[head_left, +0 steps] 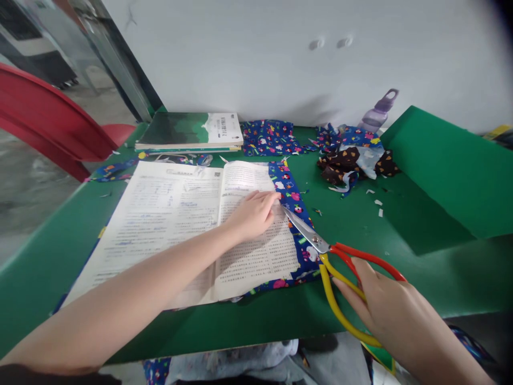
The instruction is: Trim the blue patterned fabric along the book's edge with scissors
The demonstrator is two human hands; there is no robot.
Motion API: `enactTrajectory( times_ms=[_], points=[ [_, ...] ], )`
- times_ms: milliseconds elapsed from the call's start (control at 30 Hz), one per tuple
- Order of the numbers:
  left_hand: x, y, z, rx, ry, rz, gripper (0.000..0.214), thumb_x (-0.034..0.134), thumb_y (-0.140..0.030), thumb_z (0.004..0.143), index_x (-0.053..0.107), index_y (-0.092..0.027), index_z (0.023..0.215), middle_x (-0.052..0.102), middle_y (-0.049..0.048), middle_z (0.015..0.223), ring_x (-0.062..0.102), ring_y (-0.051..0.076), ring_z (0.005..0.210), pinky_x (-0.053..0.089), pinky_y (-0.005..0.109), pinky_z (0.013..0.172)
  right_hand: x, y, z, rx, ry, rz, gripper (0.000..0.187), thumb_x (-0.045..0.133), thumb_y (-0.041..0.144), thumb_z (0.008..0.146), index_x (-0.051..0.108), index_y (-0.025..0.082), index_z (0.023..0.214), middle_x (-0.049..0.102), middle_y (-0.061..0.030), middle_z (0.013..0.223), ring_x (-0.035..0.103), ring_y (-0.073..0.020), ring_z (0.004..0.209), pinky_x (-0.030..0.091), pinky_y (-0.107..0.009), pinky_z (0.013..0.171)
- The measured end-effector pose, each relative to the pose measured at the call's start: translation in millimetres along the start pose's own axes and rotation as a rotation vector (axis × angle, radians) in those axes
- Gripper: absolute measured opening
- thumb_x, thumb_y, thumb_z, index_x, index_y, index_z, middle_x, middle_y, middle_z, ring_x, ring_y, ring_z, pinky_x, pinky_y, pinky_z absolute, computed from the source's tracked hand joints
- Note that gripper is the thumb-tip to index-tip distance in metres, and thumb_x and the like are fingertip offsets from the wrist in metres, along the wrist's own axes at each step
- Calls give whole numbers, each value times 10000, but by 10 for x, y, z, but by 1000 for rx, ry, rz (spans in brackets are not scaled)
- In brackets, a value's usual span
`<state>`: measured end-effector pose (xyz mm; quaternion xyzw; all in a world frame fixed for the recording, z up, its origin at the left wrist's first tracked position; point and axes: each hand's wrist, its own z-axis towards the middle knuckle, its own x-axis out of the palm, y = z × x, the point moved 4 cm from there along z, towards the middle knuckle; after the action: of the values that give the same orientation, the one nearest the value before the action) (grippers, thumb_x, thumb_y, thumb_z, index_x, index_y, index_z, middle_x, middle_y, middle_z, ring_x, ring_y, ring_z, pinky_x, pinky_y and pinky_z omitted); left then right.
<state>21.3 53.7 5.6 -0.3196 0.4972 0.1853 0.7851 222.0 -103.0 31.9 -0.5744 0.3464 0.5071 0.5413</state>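
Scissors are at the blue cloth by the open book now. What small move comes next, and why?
Probably close the scissors a short way along the book's right edge. The blades lie on the blue patterned cloth there, the left hand presses the page flat, and the right hand grips the handles.

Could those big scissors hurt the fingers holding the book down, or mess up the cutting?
Maybe. The left hand presses the open book with fingertips right beside the scissors blades, so a nick looks possible. The blades run along the page edge over the blue patterned fabric, so they might clip the paper. The right hand works near the table edge.
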Motion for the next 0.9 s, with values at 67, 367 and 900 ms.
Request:
enactTrajectory(
  times_ms=[67,367,900],
  points=[
    [2,2,3,4,-9,0,399,345,-119,870,362,-158,1267,522,90,1259,450,214,1187,320,402,1045,-1,-12,-4,18,17,21,374,334,422,896,540,118,968,557,-5,497,495,-162,348,248,-268,374],
    [10,14,9,21,18,9,402,354,-115,842,394,-121,1241,505,111,1282,443,216,1197,299,391,1063,-78,-179,46,256,79,251,447,424,523,833,534,143,1044,617,-35,605,580,-204,497,405,-314,469],
    [16,-4,0,48,42,42,355,388,-160,859,464,-172,1206,464,61,1314,403,205,1225,298,372,1061,121,-539,703,548,216,1770,271,540,290,813,555,140,1037,612,-38,773,598,-142,686,491,-268,679]
  ],
)
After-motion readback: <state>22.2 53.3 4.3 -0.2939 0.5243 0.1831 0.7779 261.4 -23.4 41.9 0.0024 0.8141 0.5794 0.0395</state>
